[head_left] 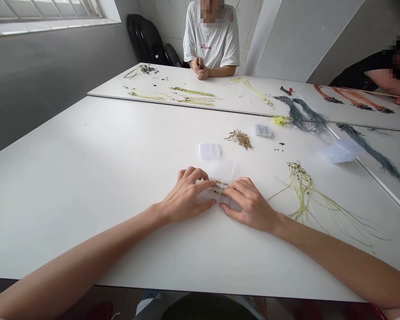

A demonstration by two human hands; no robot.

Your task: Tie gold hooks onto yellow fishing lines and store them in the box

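Observation:
A clear plastic box [222,168] lies on the white table in front of me, its translucent lid folded back away from me. Across it run several short pieces of yellow line with small dark fittings [217,192]. My left hand [190,193] grips the box from the left, thumb at the near edge and fingers curled over the lines. From the right, my right hand [248,202] holds it the same way, its fingertips on the ends of the lines. The fingers partly cover the box. A bundle of yellow lines [302,189] lies right of my right hand.
Beyond the box are a small clear case [210,151], a pile of gold-coloured metal pieces [240,138] and another small box [262,130]. Clear containers [342,150] and dark green line bundles [302,114] lie to the right. A person [211,44] sits opposite; another [370,73] works at far right.

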